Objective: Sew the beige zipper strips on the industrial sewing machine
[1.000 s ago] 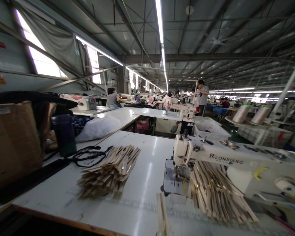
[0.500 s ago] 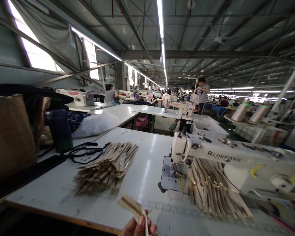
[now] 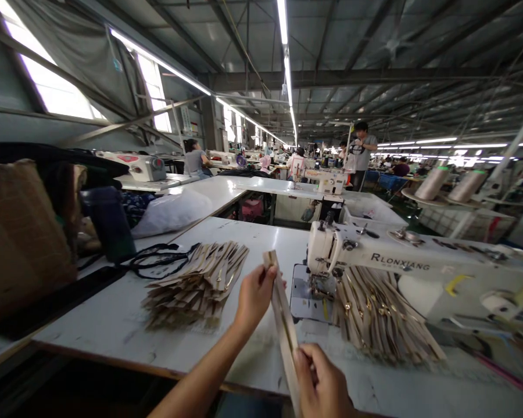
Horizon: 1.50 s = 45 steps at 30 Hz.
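Note:
A beige zipper point(image 3: 284, 323) with a golden tooth line stretches between my two hands above the white table. My left hand point(image 3: 258, 290) pinches it near its far end. Lower down, my right hand point(image 3: 320, 377) grips the same strip, its fingers closed round the edge. To the left lies a fanned pile of beige zippers point(image 3: 200, 284) with gold pulls. A second bundle of zippers point(image 3: 375, 313) sits under the arm of the sewing machine point(image 3: 375, 261), right of the needle area. The zipper's near end runs out of view at the bottom.
At the left stand a cardboard box point(image 3: 21, 244) and a dark bottle point(image 3: 108, 223), with a white plastic bag point(image 3: 174, 212) behind. Black straps point(image 3: 157, 261) lie beside the zipper pile. Thread cones point(image 3: 431, 183) stand at right. Several people work farther back, one person point(image 3: 361, 154) standing.
My left hand has moved up and forward with the zipper's end. My right hand has come into view, gripping it lower down, and the strip is now drawn out lengthwise.

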### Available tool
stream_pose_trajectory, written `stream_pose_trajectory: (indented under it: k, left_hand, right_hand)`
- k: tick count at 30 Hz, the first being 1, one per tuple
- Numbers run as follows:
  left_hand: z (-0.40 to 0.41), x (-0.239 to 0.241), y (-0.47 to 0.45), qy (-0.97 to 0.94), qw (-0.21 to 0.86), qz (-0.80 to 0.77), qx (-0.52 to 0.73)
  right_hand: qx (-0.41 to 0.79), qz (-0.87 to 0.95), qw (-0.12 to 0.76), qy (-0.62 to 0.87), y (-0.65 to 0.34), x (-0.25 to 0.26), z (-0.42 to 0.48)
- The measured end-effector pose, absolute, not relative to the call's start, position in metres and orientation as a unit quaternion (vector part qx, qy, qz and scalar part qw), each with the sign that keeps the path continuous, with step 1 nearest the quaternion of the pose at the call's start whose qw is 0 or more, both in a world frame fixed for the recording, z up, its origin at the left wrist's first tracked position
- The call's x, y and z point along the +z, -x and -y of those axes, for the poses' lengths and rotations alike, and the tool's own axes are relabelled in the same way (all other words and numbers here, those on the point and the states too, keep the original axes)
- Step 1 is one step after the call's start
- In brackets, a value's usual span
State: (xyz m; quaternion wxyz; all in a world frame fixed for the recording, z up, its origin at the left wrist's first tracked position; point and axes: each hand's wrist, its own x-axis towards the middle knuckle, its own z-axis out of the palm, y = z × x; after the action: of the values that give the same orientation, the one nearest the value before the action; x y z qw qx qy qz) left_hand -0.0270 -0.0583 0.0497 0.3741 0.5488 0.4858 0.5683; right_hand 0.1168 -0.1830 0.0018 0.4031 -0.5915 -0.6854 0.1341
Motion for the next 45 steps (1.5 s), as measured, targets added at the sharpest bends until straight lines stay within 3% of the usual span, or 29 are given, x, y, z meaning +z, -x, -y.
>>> stream_pose_trajectory:
  k: [3, 5, 11, 22, 31, 45]
  left_hand:
    - [0.011, 0.042, 0.020, -0.654, 0.250, -0.583, 0.413]
    - [-0.004, 0.031, 0.015, -0.689, 0.231, -0.579, 0.369]
    - [-0.008, 0.004, 0.003, -0.881, 0.247, -0.297, 0.275]
    - [-0.014, -0.009, 0.001, -0.914, 0.184, -0.253, 0.260]
    - [-0.013, -0.006, 0.000, -0.925, 0.167, -0.240, 0.241]
    - [-0.019, -0.011, 0.001, -0.924, 0.154, -0.238, 0.256]
  right_hand:
    - [0.125, 0.652, 0.382, 0.643, -0.126, 0.000, 0.123]
    - [0.114, 0.644, 0.333, 0.679, -0.135, -0.001, 0.096]
    - [0.088, 0.652, 0.278, 0.700, -0.157, -0.010, 0.082]
    - [0.071, 0.673, 0.301, 0.671, -0.168, -0.023, 0.090]
    - [0.030, 0.708, 0.176, 0.683, -0.172, -0.013, 0.101]
    - [0.023, 0.764, 0.053, 0.643, -0.170, 0.011, 0.101]
